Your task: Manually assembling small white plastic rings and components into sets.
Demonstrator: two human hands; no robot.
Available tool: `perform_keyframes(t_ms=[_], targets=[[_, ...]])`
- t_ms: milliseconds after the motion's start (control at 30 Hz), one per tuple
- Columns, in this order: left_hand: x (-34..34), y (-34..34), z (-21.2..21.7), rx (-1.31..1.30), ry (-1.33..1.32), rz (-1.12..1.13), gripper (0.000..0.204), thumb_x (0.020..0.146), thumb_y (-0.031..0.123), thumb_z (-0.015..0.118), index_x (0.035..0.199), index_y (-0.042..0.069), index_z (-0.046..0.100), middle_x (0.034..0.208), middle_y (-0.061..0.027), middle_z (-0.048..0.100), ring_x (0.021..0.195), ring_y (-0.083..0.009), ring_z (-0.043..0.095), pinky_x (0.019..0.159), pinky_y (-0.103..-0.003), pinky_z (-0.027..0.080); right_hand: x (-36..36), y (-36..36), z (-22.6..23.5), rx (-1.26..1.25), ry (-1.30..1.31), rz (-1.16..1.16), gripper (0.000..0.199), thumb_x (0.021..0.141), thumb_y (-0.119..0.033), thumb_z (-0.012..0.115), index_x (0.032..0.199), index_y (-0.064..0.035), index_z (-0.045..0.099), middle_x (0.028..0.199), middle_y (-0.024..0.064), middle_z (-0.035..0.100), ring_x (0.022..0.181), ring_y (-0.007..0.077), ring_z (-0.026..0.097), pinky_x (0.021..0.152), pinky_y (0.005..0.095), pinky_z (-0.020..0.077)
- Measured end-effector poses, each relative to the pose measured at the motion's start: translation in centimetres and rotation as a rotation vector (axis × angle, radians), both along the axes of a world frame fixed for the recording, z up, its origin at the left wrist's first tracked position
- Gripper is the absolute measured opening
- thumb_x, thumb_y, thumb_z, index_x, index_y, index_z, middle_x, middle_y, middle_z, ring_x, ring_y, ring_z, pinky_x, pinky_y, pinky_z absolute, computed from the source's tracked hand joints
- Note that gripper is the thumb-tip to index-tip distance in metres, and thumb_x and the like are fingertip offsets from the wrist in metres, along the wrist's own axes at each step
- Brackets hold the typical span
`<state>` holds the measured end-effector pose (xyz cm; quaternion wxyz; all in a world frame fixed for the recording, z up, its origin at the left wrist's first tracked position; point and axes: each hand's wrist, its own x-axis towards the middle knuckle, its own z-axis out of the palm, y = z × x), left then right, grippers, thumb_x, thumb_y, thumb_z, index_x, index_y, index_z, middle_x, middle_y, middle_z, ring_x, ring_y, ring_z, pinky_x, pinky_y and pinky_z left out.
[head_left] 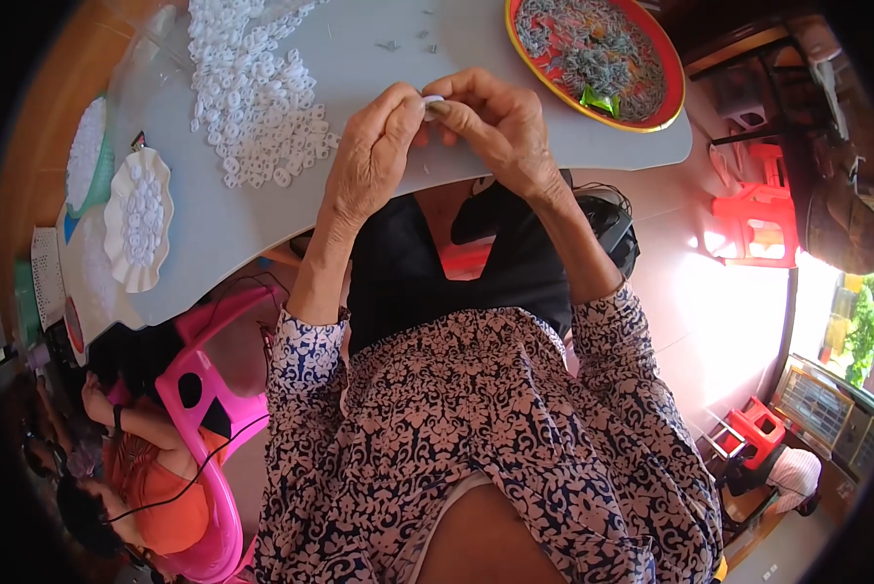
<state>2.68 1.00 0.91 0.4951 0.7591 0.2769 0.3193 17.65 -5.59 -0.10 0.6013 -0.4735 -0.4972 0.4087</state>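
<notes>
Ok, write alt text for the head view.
Both hands, left hand and right hand, pinch a small white ring over a grey table. A heap of white rings lies to the left, a red tray of grey bits to the right.

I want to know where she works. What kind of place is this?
Probably a home or small workshop used for hand assembly: a grey table heaped with small white plastic rings, a red tray of tiny metal parts, and plastic stools on a tiled floor.

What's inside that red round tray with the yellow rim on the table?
The red tray holds a heap of small grey metal bits and a green packet near its front rim. Whatever lies beneath the heap is covered.
</notes>
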Motion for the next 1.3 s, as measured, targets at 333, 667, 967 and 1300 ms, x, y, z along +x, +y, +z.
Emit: perform_keyframes(t_ms=[333,667,967,1300], targets=[[-0.6,-0.2,0.3,-0.06,-0.107,-0.002,0.02,0.093,0.02,0.051,0.086,0.001,0.053,0.067,-0.0015,0.052,0.064,-0.0095,0.047,0.06,-0.025,0.04,1.4,1.4,3.1,0.004,-0.303,-0.051,0.015,0.087,-0.011,0.062,0.093,0.0025,0.06,0.074,0.0062,0.064,0.064,0.0088,0.059,0.06,0.023,0.0476],[-1.1,-0.6,-1.8,-0.117,-0.3,0.048,0.028,0.095,0.026,0.046,0.082,0.002,0.052,0.066,-0.0012,0.05,0.061,-0.0067,0.041,0.056,-0.023,0.035,15.1,14.6,8.7,0.231,-1.051,-0.665,0.018,0.078,-0.014,0.067,0.076,0.0028,0.06,0.07,0.0173,0.062,0.061,0.0282,0.06,0.056,0.0361,0.0456],[-1.4,-0.5,-2.1,-0.186,-0.272,0.054,0.027,0.095,0.024,0.047,0.08,0.002,0.052,0.064,0.0011,0.048,0.057,-0.0053,0.038,0.052,-0.022,0.033,8.7,14.3,0.6,0.332,-1.373,-0.045,0.014,0.08,-0.013,0.063,0.08,0.0003,0.064,0.07,0.0112,0.065,0.06,0.0201,0.063,0.059,0.0306,0.05],[-1.3,-1.7,-0.7,-0.14,-0.189,0.065,0.025,0.093,0.021,0.049,0.081,0.0,0.053,0.062,-0.0016,0.049,0.055,-0.0072,0.04,0.052,-0.023,0.033,6.9,15.4,-0.2,0.095,-1.784,0.045,0.014,0.079,-0.002,0.047,0.081,0.0027,0.06,0.081,0.0206,0.062,0.079,0.0339,0.062,0.067,0.0408,0.0502]])
